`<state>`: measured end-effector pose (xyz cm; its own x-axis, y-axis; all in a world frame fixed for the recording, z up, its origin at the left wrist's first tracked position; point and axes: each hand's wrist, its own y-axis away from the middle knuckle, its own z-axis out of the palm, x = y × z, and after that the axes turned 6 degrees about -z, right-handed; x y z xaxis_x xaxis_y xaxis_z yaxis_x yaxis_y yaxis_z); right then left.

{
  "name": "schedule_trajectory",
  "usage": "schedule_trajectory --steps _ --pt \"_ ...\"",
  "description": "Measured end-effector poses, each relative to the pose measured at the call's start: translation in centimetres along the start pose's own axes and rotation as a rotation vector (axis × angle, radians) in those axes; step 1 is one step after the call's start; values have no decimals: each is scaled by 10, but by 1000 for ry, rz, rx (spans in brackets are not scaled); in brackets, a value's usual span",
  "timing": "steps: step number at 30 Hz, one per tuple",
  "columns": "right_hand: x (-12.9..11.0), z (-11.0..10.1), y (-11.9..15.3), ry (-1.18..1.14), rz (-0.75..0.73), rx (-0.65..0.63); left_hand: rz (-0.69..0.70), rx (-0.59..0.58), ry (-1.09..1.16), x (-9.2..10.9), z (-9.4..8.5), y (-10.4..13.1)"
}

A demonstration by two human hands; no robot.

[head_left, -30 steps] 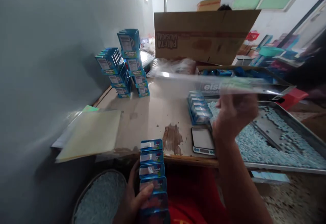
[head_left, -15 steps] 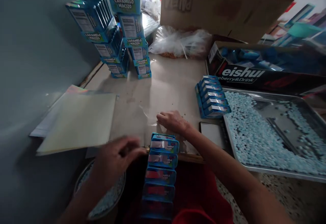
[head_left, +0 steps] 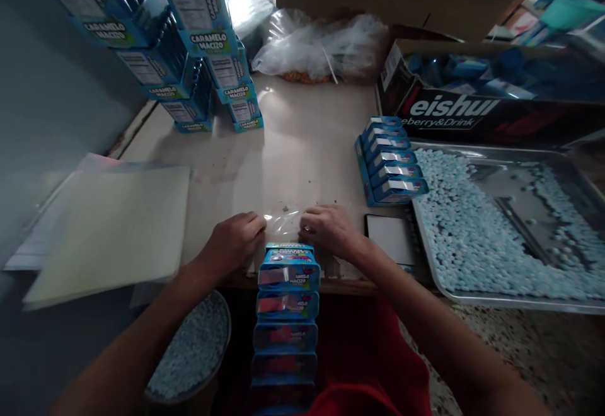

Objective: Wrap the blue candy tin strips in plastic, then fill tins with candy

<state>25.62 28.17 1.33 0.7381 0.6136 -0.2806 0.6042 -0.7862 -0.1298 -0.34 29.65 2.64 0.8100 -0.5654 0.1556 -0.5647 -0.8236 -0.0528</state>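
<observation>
A piece of clear plastic film (head_left: pixel 283 222) stretches between my two hands, just above the table's front edge. My left hand (head_left: pixel 240 234) pinches its left side with the fingers closed. At the right side, my right hand (head_left: pixel 329 229) grips it, fingers curled. Directly below the film, a row of blue candy boxes (head_left: pixel 288 277) marked "Caramelo Macizo" runs down past the table edge toward my body. Its lower end is dark and hard to see.
Stacked blue display boxes (head_left: pixel 163 66) stand at the back left. Yellowish sheets (head_left: pixel 113 220) lie at left, above a tub of pale blue candies (head_left: pixel 193 346). To the right are a filled display box (head_left: pixel 390 161), a metal tray (head_left: pixel 472 301) of candies and a black carton (head_left: pixel 444 110).
My left hand has moved right and up to the film and closed on it. My right hand stays near the same place. The view has tilted and shifted slightly.
</observation>
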Motion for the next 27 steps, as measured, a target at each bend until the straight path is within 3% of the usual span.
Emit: schedule_trajectory --steps 3,7,10,13,17,21,24,27 --pt "-5 -4 21 -64 114 1 13 -20 84 4 -6 5" --pt "-22 -26 31 -179 267 56 52 19 130 20 -38 10" --pt "-38 -54 36 -296 333 112 41 114 111 36 -63 22" --pt "-64 -73 46 -369 382 216 -72 274 110 54 -75 39" --pt "-106 -67 59 -303 456 493 -274 457 125 74 -67 61" --pt "-126 -44 61 -51 316 818 -303 701 146 84 -42 73" --pt "-125 -36 58 50 235 893 -280 844 168 84 -30 72" --pt "-120 -35 58 69 216 887 -285 904 183 83 -26 70"
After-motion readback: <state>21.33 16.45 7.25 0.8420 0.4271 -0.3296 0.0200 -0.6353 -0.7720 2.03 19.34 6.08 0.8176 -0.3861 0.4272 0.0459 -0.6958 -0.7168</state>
